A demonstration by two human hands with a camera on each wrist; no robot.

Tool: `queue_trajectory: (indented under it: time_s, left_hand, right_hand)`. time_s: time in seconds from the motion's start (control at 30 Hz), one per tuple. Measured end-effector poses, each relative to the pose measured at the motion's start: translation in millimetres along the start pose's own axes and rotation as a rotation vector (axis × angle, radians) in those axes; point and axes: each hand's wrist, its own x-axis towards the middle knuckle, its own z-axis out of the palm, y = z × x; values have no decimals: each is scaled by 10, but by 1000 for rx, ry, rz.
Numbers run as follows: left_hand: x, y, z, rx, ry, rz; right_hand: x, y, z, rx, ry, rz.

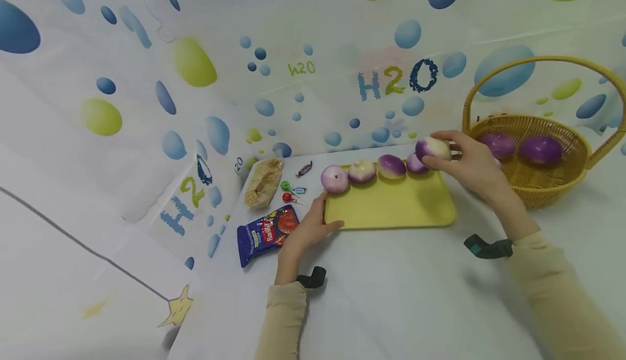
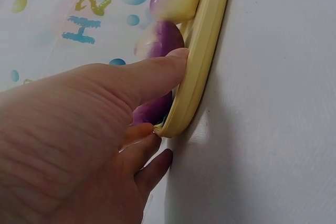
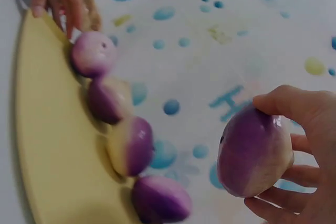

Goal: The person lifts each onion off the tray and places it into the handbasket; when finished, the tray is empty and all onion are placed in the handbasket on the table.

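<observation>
My right hand [image 1: 469, 164] grips a purple-and-white round vegetable [image 1: 432, 149] above the far right part of a yellow tray [image 1: 386, 208]. In the right wrist view, the thumb and fingers hold that vegetable [image 3: 254, 153] at its sides. Several similar ones line the tray's far edge, among them a pale pink one [image 1: 335, 179], a cream one [image 1: 362, 171] and a darker purple one [image 1: 391, 166]. At the tray's left end my left hand [image 1: 310, 227] holds the near corner. The left wrist view shows its thumb on the rim [image 2: 202, 61] and fingers around the corner.
A wicker basket [image 1: 552, 178] with a tall handle stands at the right, with purple vegetables [image 1: 541, 150] inside. Left of the tray lie a blue Barilla packet [image 1: 266, 235], a bag of grain-like food [image 1: 264, 183], lollipops [image 1: 287, 197] and a wrapped candy [image 1: 304, 169]. A patterned sheet hangs behind.
</observation>
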Motion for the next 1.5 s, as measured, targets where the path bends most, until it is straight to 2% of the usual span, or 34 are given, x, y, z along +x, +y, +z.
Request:
queue_trajectory:
  time_s: [0.17, 0.33, 0.43, 0.7, 0.8, 0.9, 1.03, 1.17, 1.4, 1.5]
  left_hand:
    - [-85, -42, -66, -19, 32, 3]
    - [-79, -62, -120, -27, 43, 14]
    - [-56, -80, -136, -28, 48, 23]
    - [-21, -95, -156, -32, 54, 26]
    - [-25, -94, -159, -35, 55, 20]
    - [-29, -94, -160, -34, 58, 18]
    - [-29, -97, -157, -33, 55, 18]
    - [-24, -90, -144, -32, 48, 19]
    - [-1, -37, -61, -35, 13, 21]
    - [26, -14, -4, -9, -12, 24]
  right_hand:
    - [58, 62, -284, -6, 44, 90]
    - [87, 218, -581, -39, 103, 199]
    - [72, 304, -713, -67, 133, 226]
    - [63, 427, -907, -135, 122, 275]
    - [67, 449, -938, -138, 140, 286]
    - [77, 452, -952, -150, 183, 263]
    - [83, 421, -934, -144, 208, 240]
    - [86, 361, -813, -118, 163, 219]
    - [107, 271, -300, -88, 45, -3]
    - [120, 296, -47, -81, 0, -36]
